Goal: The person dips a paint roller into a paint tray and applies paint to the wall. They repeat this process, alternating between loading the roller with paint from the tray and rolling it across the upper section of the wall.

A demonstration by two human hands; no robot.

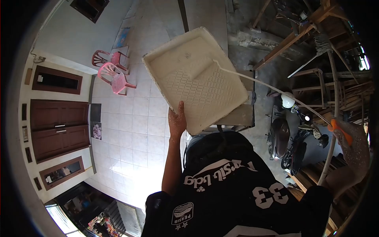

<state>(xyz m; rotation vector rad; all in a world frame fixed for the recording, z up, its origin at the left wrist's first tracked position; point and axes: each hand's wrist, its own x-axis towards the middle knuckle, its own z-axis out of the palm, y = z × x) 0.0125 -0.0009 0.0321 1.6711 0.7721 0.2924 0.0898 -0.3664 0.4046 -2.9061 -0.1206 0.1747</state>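
A large paint tray [231, 85], coated in cream paint and with a ridged grid bottom, is held up in front of my body. My left hand [177, 119] grips its near left edge, thumb over the rim. At the right, my right hand [352, 138] is closed around the orange handle [340, 131] of a long-rod paint roller. The thin rod runs leftward to the roller head [203, 69], which lies in the tray and is covered in the same cream paint. Pale specks dot both hands.
Two pink-red plastic chairs [118, 81] stand on the tiled floor [138, 106] at the left, near brown double doors [59, 128]. Motorcycles [280, 136] and a white helmet [287, 100] are at the right, beside wooden scaffolding [284, 45] and stacked planks.
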